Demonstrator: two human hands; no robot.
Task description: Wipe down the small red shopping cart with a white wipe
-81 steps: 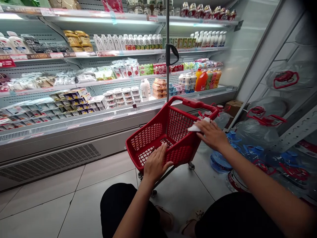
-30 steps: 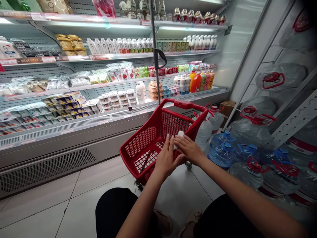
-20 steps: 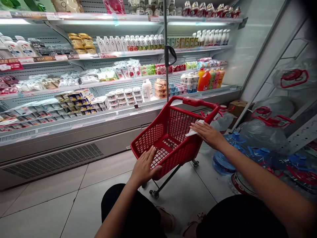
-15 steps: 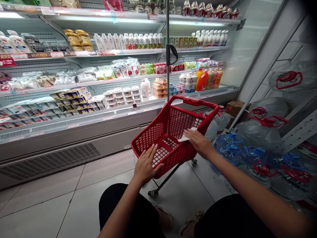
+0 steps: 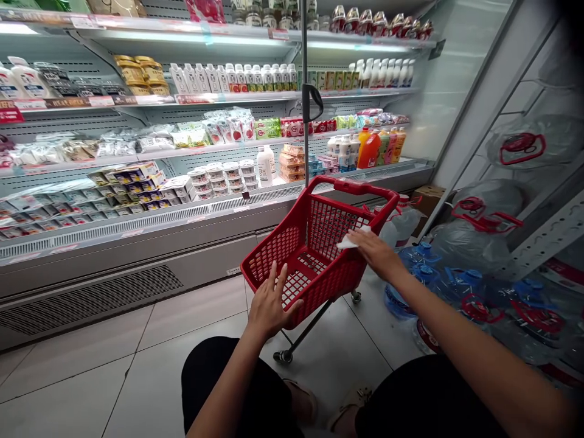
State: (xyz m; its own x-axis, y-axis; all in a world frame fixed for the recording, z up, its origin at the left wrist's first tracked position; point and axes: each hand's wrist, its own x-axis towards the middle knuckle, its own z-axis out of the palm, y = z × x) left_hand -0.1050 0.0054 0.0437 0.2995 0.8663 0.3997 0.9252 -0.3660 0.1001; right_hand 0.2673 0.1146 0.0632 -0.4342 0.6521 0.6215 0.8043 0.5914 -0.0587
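A red plastic shopping cart (image 5: pixel 328 293) stands on the floor in front of my knees, with its handle toward the far right. My left hand (image 5: pixel 270 304) rests at its near left corner, fingers spread over the rim and thumb outside. A crumpled white tissue (image 5: pixel 348 242) lies under the fingers of my right hand (image 5: pixel 374 250), which presses it along the cart's near right rim. The fingers partly cover the tissue. Inside, the cart's mesh floor shows.
Beyond the cart runs an open refrigerated case (image 5: pixel 205 243) stocked with yogurt cups (image 5: pixel 214 182) and bottles. To the right, large water jugs (image 5: pixel 422 274) with blue caps and red handles crowd a rack. A grey pole (image 5: pixel 306 146) rises behind the cart.
My right hand and the tissue have slid up and to the right along the rim, toward the cart's handle. My left hand stays at the corner, its fingers more spread.
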